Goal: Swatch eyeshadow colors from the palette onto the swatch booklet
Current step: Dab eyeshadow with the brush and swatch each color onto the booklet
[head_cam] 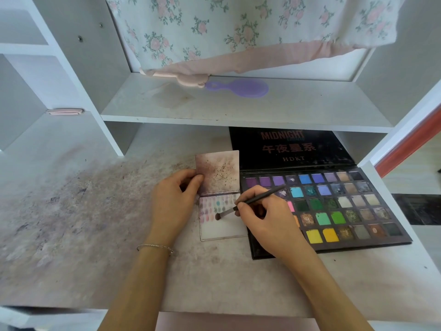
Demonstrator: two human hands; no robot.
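Both my hands work: left hand pinches the booklet open, right hand grips the brush, its tip dabbing the page.

Open eyeshadow palette, black case, lid laid back flat with "MIDNIGHT" lettering, grid of purple, blue, green, yellow and brown pans, small swatch booklet touching the palette's left edge, stained cover flipped up, pale page with rows of pastel swatches near its top.
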